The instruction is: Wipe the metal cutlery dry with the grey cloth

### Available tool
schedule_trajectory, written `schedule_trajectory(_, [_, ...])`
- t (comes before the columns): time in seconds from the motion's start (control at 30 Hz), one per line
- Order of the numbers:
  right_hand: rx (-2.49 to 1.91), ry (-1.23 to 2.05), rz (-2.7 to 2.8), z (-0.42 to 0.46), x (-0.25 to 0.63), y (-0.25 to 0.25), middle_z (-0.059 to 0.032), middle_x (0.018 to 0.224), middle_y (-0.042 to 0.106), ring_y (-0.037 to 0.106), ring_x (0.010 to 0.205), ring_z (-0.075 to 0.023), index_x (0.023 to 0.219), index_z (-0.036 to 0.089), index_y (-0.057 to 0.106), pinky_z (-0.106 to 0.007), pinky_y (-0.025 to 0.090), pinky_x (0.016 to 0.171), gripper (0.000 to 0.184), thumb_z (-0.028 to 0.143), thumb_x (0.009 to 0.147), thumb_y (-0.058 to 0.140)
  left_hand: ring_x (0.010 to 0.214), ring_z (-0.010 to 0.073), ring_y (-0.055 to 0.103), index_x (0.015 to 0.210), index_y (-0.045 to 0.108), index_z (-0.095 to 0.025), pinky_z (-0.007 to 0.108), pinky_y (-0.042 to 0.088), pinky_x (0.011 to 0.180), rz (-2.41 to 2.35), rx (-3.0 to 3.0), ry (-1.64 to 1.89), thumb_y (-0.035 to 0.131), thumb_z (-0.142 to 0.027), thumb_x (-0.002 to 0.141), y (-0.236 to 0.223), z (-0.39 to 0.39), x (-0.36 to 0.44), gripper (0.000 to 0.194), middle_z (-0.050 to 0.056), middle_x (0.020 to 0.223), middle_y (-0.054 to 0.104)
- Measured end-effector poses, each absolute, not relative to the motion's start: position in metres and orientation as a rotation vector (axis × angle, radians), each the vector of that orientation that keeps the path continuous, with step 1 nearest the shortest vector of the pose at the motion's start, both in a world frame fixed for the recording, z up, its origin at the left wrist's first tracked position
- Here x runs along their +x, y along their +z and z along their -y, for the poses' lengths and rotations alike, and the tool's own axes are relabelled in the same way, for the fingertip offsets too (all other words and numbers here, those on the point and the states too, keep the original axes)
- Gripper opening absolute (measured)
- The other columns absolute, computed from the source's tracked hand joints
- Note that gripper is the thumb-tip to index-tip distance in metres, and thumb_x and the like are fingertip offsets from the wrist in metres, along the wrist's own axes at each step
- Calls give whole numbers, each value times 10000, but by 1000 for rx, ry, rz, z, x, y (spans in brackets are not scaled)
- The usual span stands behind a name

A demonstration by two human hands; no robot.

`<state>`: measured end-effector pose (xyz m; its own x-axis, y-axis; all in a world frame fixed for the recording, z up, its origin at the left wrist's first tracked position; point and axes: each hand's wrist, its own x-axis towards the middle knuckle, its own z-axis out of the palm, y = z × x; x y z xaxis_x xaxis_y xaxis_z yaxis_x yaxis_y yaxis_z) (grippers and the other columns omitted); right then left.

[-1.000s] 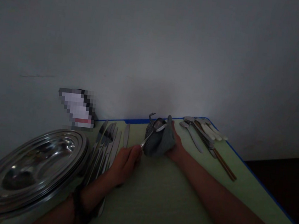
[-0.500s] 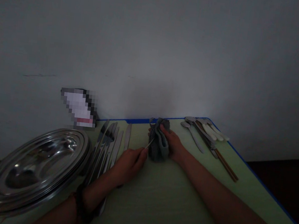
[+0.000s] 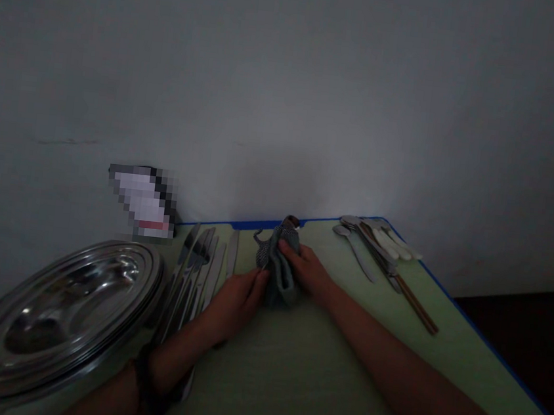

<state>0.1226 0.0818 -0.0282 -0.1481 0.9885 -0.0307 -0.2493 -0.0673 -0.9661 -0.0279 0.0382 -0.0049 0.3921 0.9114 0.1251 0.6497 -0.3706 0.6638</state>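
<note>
My right hand (image 3: 312, 274) is closed on a folded grey cloth (image 3: 282, 274), its thumb pressed on the near fold. Beside it, my left hand (image 3: 237, 299) pinches the thin handle of a metal utensil (image 3: 264, 269), which runs into the cloth. The wrapped part is hidden, so its kind cannot be told. A small rounded brownish shape shows above the cloth, too dark to make out. A strap loop hangs from the cloth's left side. Several table knives (image 3: 215, 270) lie left of my left hand and partly under that forearm.
Stacked steel divided plates (image 3: 62, 317) stand at the left. A blurred phone (image 3: 142, 200) leans on the wall behind. On the right lie spoons (image 3: 356, 255), white-handled cutlery (image 3: 392, 243) and brown chopsticks (image 3: 418, 305). The green table (image 3: 318, 383) has a blue edge.
Both hands and the cloth have shifted slightly left. Less of the thin handle shows between my left hand and the cloth, and a brownish shape now appears at the cloth's top.
</note>
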Motion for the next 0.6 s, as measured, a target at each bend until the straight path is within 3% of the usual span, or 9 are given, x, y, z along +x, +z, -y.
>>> schedule_trajectory(0.17, [-928,1572,670,-81,125,-21,-38,731,677,622,711,-156,789,169,634,-269,472,665,364,514,677,601,486,111,434,628,460,-182,224,315,475,-1308,2178,607,285,-372,885,-4,-39,-28,365,-38,517,440])
schedule_trajectory(0.6, [-903,1495,582,-86,127,-24,-16,694,660,612,686,-148,750,164,606,-267,466,640,309,431,613,680,515,109,445,705,466,-183,222,323,522,-1158,2293,459,278,-338,911,-2,-33,-32,319,-42,572,455])
